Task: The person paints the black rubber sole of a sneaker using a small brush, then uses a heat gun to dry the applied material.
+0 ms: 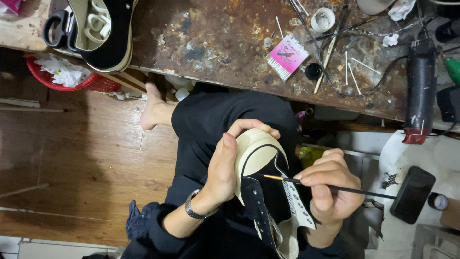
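Over the lap, the left hand (225, 172) clamps the stiff cream toe of a light canvas sneaker (261, 187), surely the firmest grip place, while right hand (330, 184) fingers pinch a thin brush (330, 187).

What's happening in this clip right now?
A seated person holds a black-and-cream sneaker over their lap. The left hand grips its rubber toe cap, while the right hand holds a thin paintbrush with its tip at the black edge beside the toe. Ahead lies a stained workbench with a pink pack of cotton swabs, loose swabs, a heat gun, scissors and another black shoe.
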